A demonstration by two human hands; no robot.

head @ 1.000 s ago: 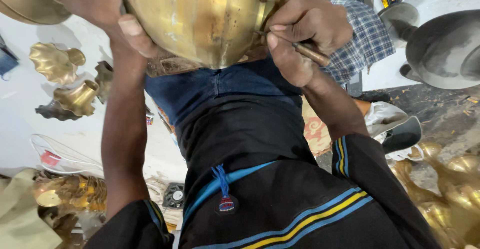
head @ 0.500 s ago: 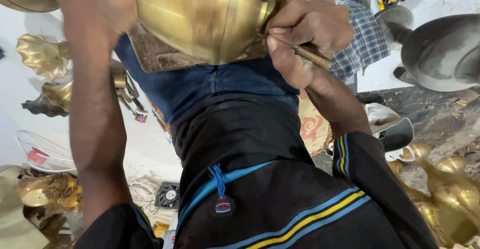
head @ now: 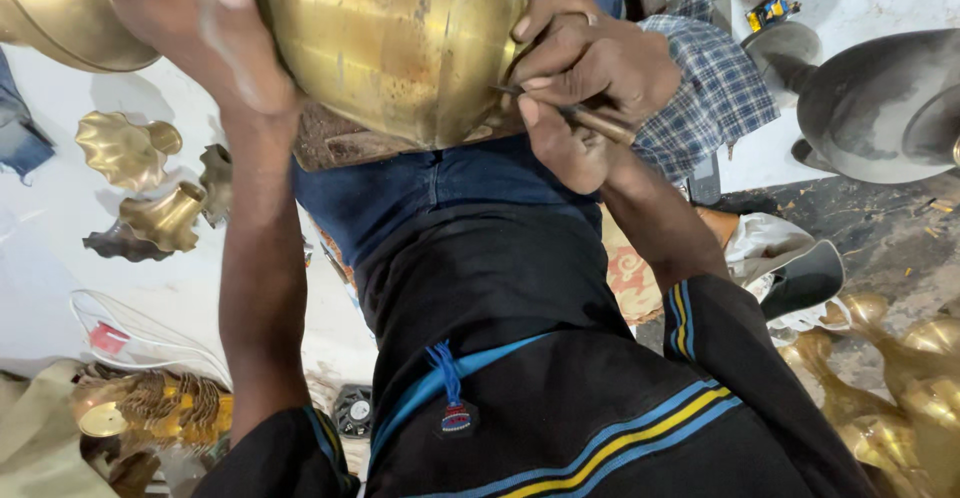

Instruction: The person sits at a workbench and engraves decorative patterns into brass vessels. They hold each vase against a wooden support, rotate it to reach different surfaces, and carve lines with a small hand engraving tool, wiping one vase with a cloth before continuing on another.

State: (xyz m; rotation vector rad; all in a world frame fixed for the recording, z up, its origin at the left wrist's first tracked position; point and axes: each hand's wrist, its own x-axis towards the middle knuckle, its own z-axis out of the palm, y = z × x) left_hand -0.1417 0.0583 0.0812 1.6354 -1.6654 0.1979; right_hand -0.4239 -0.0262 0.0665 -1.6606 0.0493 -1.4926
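Observation:
A large rounded brass vessel (head: 395,43) rests on my lap at the top of the head view. My left hand (head: 215,28) lies against its left side, steadying it. My right hand (head: 580,68) is closed around a thin metal engraving tool (head: 590,120), whose tip touches the vessel's right edge. Under the vessel lies a worn brown board (head: 330,143) across my blue jeans. My black shirt with blue and yellow stripes fills the lower middle.
Small brass fluted pieces (head: 125,148) lie on the white floor at left. A grey metal bowl-shaped part (head: 880,108) stands at the upper right. More brass parts (head: 900,378) crowd the lower right, and a checked cloth (head: 715,88) sits by my right hand.
My left hand has slid up along the vessel's left side. The view has shifted slightly. My right hand keeps the tool at the same spot on the vessel's edge.

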